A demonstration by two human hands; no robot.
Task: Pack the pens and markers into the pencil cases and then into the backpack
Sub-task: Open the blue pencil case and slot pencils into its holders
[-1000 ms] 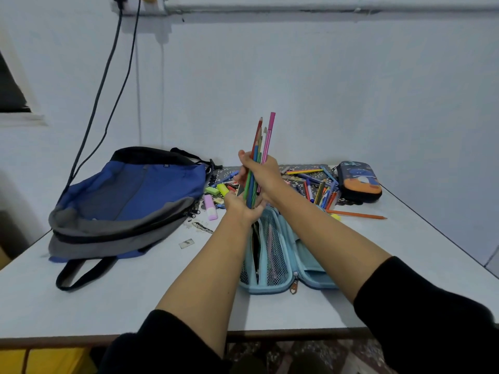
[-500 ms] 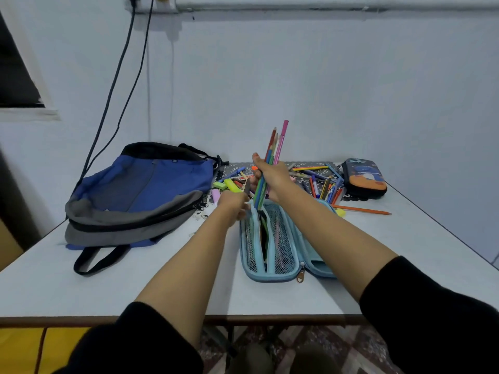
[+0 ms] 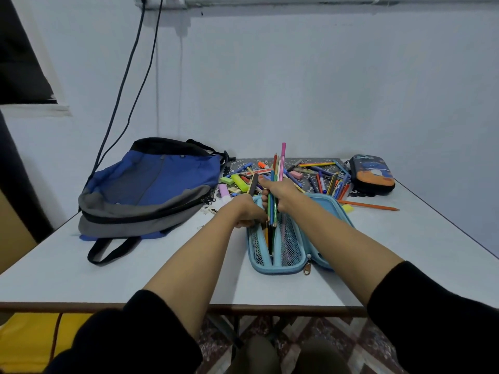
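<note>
My right hand point(image 3: 282, 194) grips a bundle of coloured pencils and pens point(image 3: 282, 163), held upright with the lower ends dipping into the open light-blue pencil case point(image 3: 278, 269). My left hand point(image 3: 247, 211) sits at the case's left edge, its fingers curled on the mesh pocket rim. A few pencils lie inside the middle of the case. A blue and grey backpack point(image 3: 151, 190) lies flat on the left. A dark pencil case with orange print point(image 3: 374, 174) stands zipped at the far right. Loose pens and markers point(image 3: 321, 182) are scattered behind the open case.
Highlighters point(image 3: 239, 182) and a lilac glue stick point(image 3: 224, 190) lie beside the backpack. An orange pencil point(image 3: 370, 205) lies right of the open case. The white table point(image 3: 135, 271) meets the wall at the back, and two cables point(image 3: 127, 76) hang down there.
My right hand has lowered the bundle so its ends reach into the open case. My left hand has dropped from the bundle to the case's left edge.
</note>
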